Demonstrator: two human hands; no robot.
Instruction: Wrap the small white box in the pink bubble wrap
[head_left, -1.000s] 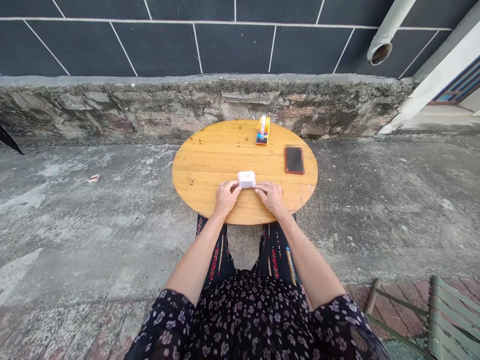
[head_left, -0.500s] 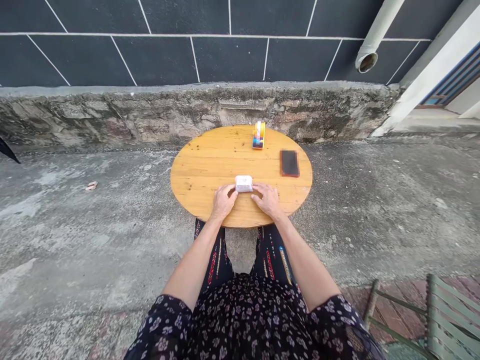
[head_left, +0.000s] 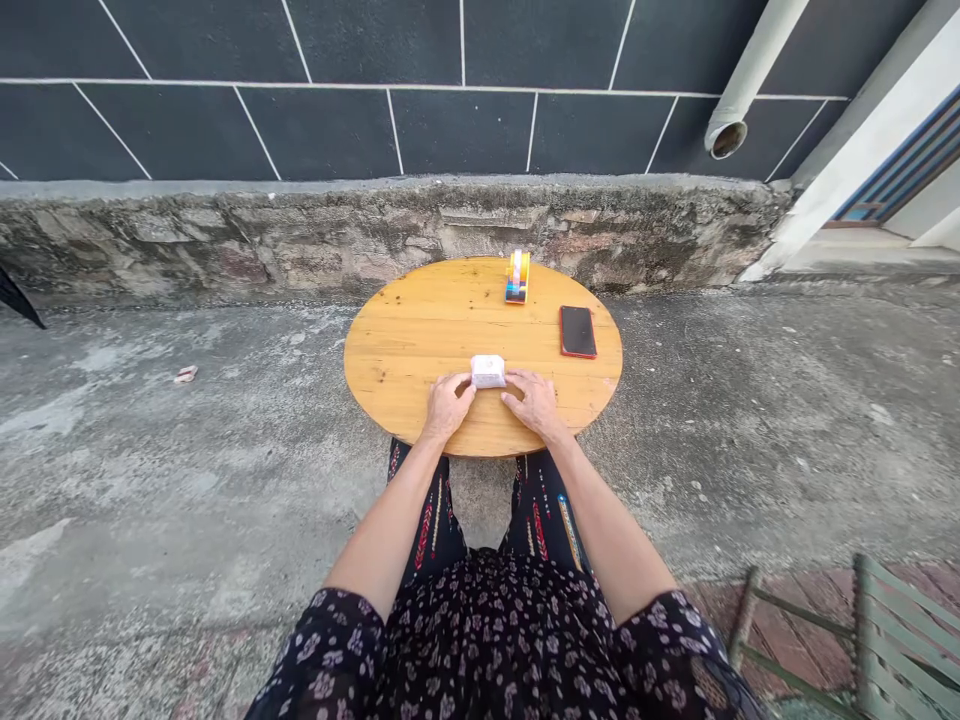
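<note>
White packet (head_left: pixel 488 371), one, on tabletop (head_left: pixel 420 325), with our left hand (head_left: pixel 448 406) and right hand (head_left: pixel 536 402) loosely spread at its ends.

The small white packet (head_left: pixel 488 371) is a low, boxy block, wider than it is deep, with sloping upper corners, a pale top bearing a faint mark too small to read, and a near side that looks slightly greyer. It lies flat on the round wooden surface (head_left: pixel 405 325), its long side running left to right, about midway across and nearer the person's edge than the far one. Fingers of the left grip (head_left: pixel 449 404) and right grip (head_left: pixel 533 402) meet its two short ends.
</note>
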